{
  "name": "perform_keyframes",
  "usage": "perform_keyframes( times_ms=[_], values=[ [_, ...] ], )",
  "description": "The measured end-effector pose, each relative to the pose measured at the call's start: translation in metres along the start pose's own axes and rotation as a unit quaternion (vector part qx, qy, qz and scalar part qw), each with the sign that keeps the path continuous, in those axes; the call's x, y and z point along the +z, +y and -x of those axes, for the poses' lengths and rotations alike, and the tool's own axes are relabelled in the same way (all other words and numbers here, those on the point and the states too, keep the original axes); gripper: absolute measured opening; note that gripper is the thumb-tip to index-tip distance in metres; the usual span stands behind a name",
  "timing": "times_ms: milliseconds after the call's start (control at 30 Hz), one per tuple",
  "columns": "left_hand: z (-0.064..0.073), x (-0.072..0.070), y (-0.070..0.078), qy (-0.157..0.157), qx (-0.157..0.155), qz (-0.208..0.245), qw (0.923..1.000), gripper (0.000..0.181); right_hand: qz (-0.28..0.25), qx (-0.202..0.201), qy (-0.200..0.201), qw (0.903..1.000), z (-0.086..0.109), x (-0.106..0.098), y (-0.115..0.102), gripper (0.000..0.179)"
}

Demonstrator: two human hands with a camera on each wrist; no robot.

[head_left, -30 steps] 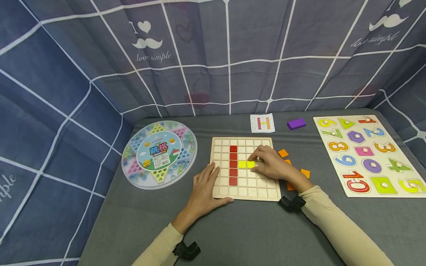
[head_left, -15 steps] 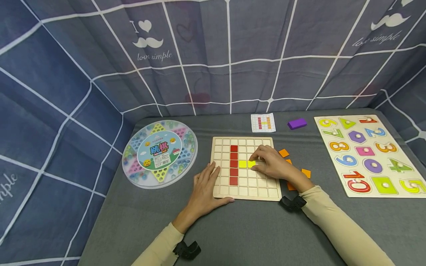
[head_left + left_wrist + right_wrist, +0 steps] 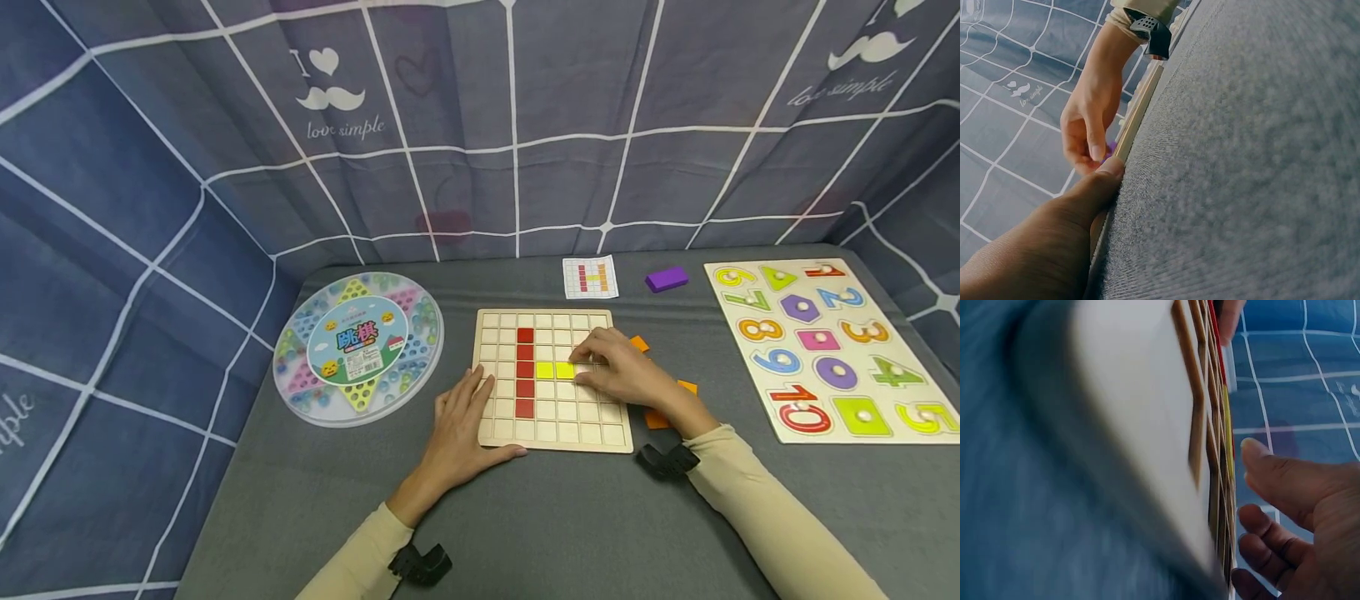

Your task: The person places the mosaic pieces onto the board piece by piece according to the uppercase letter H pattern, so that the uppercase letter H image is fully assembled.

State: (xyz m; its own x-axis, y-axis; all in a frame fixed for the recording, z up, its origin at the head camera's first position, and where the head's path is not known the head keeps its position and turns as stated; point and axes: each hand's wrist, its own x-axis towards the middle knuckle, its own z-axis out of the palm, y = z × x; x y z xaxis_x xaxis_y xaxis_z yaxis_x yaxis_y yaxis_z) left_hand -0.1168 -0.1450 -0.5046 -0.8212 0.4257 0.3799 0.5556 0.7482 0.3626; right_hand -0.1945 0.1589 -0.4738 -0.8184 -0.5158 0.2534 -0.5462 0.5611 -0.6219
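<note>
A square wooden grid board (image 3: 555, 433) lies in front of me in the head view. In it, a column of red tiles (image 3: 525, 369) stands left of centre, with two yellow tiles (image 3: 555, 371) side by side to its right. My left hand (image 3: 459, 425) rests at the board's lower left corner, fingers over the left edge, thumb along the front edge. My right hand (image 3: 617, 367) is over the board just right of the yellow tiles. In the right wrist view its thumb (image 3: 1282, 478) and bent fingers are apart, with nothing between them.
Orange tiles (image 3: 687, 387) lie right of the board, partly hidden by my right hand. Behind it are a pattern card (image 3: 590, 277) and a purple block (image 3: 667, 279). A round Chinese checkers set (image 3: 358, 350) lies left, a number and shape puzzle (image 3: 832, 358) right.
My right hand has shifted slightly right, away from the second yellow tile, which now shows more fully in its square. The left hand has stayed at the board's corner.
</note>
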Motion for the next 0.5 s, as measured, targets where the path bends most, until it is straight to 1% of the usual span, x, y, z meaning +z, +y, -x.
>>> perform_keyframes(
  times_ms=[100, 233, 333, 500],
  values=[
    [0.0, 0.0, 0.0, 0.001, -0.001, 0.003, 1.0, 0.109, 0.004, 0.012, 0.016, 0.9998, 0.008, -0.01, 0.008, 0.026],
    [0.0, 0.001, 0.0, 0.003, -0.001, 0.006, 1.0, 0.109, 0.023, 0.056, 0.029, 0.9978, 0.021, -0.026, 0.021, 0.028],
    [0.0, 0.001, 0.0, 0.003, 0.001, 0.005, 1.0, 0.108, 0.019, 0.081, 0.035, 0.9959, 0.03, -0.037, 0.031, 0.029],
    [0.0, 0.0, 0.001, -0.01, -0.009, 0.01, 0.9999, 0.108, 0.006, 0.093, 0.042, 0.9948, 0.039, -0.047, 0.045, 0.029]
  ],
)
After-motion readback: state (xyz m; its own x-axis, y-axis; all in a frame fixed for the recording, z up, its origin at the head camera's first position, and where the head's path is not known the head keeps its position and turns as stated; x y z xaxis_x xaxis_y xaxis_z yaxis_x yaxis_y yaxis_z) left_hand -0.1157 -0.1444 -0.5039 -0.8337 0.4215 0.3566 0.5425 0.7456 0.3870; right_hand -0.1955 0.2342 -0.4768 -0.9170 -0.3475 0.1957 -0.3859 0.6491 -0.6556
